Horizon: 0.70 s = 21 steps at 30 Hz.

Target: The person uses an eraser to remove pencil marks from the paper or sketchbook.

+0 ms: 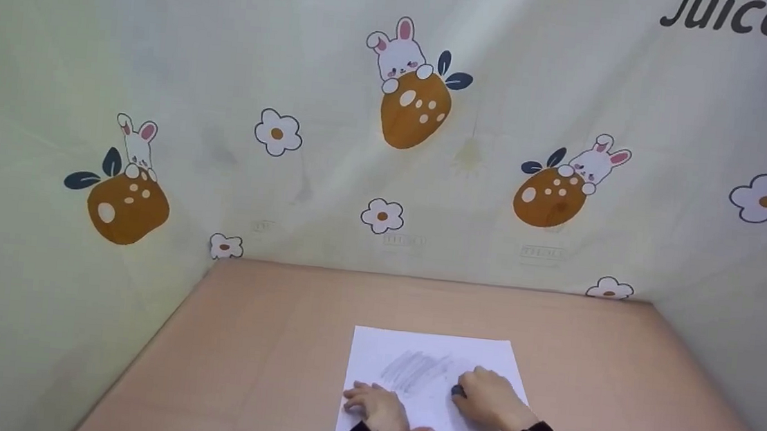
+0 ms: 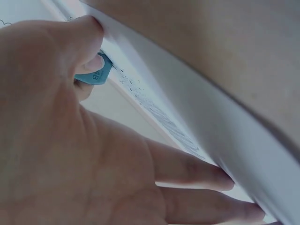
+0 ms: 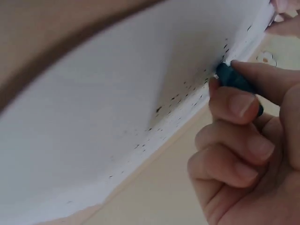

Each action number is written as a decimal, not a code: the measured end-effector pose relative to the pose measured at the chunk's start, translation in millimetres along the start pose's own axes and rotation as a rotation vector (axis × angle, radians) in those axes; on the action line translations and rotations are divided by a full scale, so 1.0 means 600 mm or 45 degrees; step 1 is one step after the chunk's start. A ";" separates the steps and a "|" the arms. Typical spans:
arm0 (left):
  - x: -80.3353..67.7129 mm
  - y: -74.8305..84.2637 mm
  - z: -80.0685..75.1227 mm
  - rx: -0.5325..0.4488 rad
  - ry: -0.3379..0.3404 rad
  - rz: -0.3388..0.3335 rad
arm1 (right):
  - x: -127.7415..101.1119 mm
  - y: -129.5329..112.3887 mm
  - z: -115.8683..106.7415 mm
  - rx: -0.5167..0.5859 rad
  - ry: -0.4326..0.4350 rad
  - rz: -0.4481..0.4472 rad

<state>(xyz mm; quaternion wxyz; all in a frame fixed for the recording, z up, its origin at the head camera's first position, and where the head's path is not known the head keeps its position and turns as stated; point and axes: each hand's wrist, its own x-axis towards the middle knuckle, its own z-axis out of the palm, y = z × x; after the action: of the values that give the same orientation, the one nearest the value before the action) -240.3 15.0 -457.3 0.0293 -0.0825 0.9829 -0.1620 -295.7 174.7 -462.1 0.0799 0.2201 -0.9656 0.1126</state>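
On the tan table (image 1: 259,371), white paper (image 1: 434,352) with grey scribble, left hand (image 1: 380,413) flat, fingers spread on the sheet, right hand (image 1: 489,398) pinching a blue eraser (image 1: 457,391) against it.

A white sheet of paper (image 1: 431,386) lay flat near the front edge of the tabletop, about midway between its left and right edges, with grey pencil shading across its middle and dark crumbs scattered on it. A small blue eraser (image 3: 236,80) was pressed against the sheet just right of the shading.
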 end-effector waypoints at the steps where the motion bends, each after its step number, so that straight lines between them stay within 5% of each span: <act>1: -0.001 -0.001 -0.001 -0.003 0.001 -0.003 | 0.000 0.007 -0.001 -0.004 0.036 0.076; 5: -0.005 -0.004 0.003 -0.020 0.004 0.003 | 0.001 0.036 -0.009 0.175 0.042 0.301; 12: -0.005 -0.004 -0.003 -0.049 -0.005 0.032 | 0.004 0.035 -0.030 0.346 0.030 0.190; 21: -0.037 0.019 -0.020 0.102 0.099 0.390 | -0.003 0.028 -0.051 0.407 0.011 0.095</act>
<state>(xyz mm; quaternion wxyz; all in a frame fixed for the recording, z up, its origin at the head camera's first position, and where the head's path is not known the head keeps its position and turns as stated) -221.0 33.4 -449.1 0.0190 0.0757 0.9772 -0.1976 -298.6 197.9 -436.1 0.0438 0.1934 -0.9426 0.2687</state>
